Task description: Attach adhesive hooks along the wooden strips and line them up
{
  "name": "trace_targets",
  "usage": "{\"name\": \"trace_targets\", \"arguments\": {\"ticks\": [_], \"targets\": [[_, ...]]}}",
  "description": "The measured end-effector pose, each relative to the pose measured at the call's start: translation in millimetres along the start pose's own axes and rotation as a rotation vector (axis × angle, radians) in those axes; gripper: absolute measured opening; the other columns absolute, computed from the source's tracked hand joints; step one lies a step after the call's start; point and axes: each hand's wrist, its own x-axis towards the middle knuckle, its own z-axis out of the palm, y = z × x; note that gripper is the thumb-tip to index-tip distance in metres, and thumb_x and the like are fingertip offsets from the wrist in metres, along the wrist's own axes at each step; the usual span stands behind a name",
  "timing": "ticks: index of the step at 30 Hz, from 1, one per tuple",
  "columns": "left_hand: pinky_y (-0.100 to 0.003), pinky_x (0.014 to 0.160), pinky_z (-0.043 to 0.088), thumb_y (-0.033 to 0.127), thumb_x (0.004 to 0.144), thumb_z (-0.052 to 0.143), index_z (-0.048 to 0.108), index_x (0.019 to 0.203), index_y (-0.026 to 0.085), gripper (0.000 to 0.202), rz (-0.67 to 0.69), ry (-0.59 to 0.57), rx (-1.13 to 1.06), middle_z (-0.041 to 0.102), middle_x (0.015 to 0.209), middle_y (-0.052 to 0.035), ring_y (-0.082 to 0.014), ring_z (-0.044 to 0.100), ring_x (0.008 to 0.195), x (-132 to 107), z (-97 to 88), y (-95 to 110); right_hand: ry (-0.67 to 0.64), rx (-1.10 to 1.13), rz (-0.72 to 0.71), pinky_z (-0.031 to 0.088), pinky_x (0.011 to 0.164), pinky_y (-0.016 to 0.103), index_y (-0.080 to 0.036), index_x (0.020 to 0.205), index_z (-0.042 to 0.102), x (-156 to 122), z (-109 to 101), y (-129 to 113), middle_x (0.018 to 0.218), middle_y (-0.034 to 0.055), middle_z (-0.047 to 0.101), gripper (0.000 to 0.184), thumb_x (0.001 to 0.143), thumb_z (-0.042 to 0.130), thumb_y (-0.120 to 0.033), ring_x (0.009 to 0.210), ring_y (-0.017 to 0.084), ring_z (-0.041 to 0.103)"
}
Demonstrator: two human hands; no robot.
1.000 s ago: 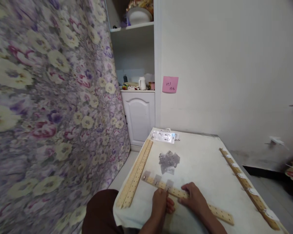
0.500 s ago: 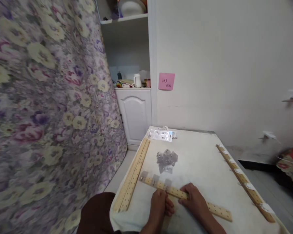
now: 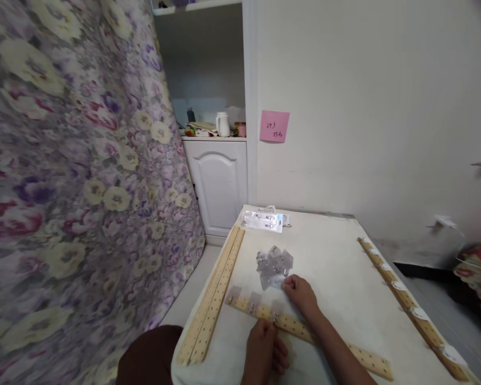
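First, the perforated wooden strip [image 3: 292, 324], slantwise before me, should be light, stiff, best held by its edges. My left hand [image 3: 265, 340] curls at it, hold unclear. Probably slippery plastic tabs [image 3: 273, 266] meet my right hand [image 3: 302, 295], pinch unconfirmed.

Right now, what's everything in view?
table: one, whitish, centre
wooden strip: one, pale, table foreground
paired strips: two, pale, table left
outer strip: one, brown, table right
plastic packets: several, grey, table middle
packaging: uncountable, clear, far table end
note: one, pink, wall
cabinet: one, white, behind
pitcher: one, white, cabinet
clutter: uncountable, mixed, cabinet
curtain: one, floral purple, left
trouser leg: one, brown, bottom left
left hand: one, bare, at wooden strip
right hand: one, bare, at plastic packets
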Motion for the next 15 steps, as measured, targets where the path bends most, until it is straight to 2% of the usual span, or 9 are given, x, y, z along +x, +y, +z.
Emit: {"name": "trace_targets", "arguments": {"ticks": [5, 11, 15], "targets": [[-0.017, 0.027, 0.028, 0.04, 0.079, 0.04, 0.036, 0.072, 0.023, 0.019, 0.019, -0.013, 0.014, 0.058, 0.045, 0.0045, -0.0102, 0.051, 0.03, -2, -0.3, 1, 0.016, -0.008, -0.041, 0.037, 0.055, 0.022, -0.021, 0.065, 0.058, -5, -6, -3, 0.062, -0.0017, 0.062, 0.013, 0.071, 0.048, -0.029, 0.062, 0.015, 0.057], [-0.017, 0.027, 0.028, 0.039, 0.077, 0.042, 0.039, 0.069, 0.022, 0.019, 0.042, -0.002, 0.033, 0.059, 0.044, 0.0043, -0.0093, 0.048, 0.028, -3, -1.8, 3, 0.057, 0.039, -0.168, 0.039, 0.057, 0.022, -0.02, 0.068, 0.056, -34, -48, -5, 0.064, -0.0021, 0.058, 0.012, 0.074, 0.048, -0.027, 0.06, 0.013, 0.053], [-0.017, 0.029, 0.031, 0.043, 0.075, 0.047, 0.039, 0.067, 0.021, 0.025, 0.088, 0.016, 0.0, 0.059, 0.045, 0.0042, -0.0087, 0.048, 0.03, -15, -0.3, 6, 0.114, 0.076, -0.38, 0.039, 0.057, 0.024, -0.02, 0.073, 0.056, -63, -73, -5, 0.07, -0.0006, 0.055, 0.01, 0.078, 0.048, -0.023, 0.059, 0.012, 0.049]]}}
